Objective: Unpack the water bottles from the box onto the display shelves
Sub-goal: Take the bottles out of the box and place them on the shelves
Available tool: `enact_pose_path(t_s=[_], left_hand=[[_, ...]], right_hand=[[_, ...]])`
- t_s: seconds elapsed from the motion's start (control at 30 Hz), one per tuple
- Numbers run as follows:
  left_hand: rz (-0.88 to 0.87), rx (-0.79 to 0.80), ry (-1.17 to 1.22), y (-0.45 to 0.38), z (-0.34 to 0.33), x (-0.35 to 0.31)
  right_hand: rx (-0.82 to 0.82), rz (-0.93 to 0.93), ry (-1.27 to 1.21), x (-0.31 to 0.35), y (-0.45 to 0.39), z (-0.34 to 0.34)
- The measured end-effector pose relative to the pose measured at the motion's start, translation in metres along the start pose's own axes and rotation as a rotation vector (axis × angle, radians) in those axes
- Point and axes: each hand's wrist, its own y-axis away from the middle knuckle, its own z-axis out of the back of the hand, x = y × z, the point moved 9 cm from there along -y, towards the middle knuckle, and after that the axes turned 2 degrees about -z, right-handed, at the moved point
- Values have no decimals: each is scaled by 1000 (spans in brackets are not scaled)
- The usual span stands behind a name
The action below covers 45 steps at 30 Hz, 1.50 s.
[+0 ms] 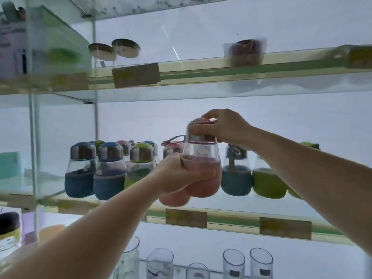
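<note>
We find the pink-sleeved water bottle (pixel 201 168) held up in front of the middle glass shelf (pixel 231 217), not yet set down; its base hangs at about the level of the shelf's front edge. The left hand (pixel 181 176) has its grip wrapped round the pink sleeve, fingers curled across the front, carrying the weight. The right hand (pixel 225 127) closes its grip over the metal-banded cap (pixel 199 133) from above, fingers and thumb pinching it, which we judge serves either to steady the bottle or to tighten the cap before placing.

Behind it stands a second pink bottle (pixel 174 198), partly hidden. To the left, two blue-sleeved bottles (pixel 94 178) and a green-sleeved bottle (pixel 138 170) stand in rows; to the right, another blue bottle (pixel 235 178) and a green one (pixel 268 183). The colours sit grouped, so we judge the held bottle belongs in the gap between.

Price labels (pixel 186 218) line the shelf edges. Clear tumblers (pixel 233 262) stand on the shelf below. The box is not in view.
</note>
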Motion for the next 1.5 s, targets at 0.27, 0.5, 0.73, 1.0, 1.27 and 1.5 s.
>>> enact_pose_path(t_s=[0.27,0.5,0.73,1.0,1.27,1.5], left_hand=[[22,-44,-228,-18,-32,-10],[34,-114,-490,-26,-40,-7],[14,-113,-552,-26,-40,-6],[-4,-119,-453,-23,-45,-3],[-44,-161,-419,-15,-45,-6],[-43,-169,-341,-8,-50,-6]], right_hand=[[-15,-68,94,-53,-1,2],[-9,-108,154,-75,-6,-12],[11,-90,237,-72,-8,-21],[47,-133,239,-79,-3,-25],[156,-166,118,-82,-4,-26],[196,-183,47,-83,-1,-32]])
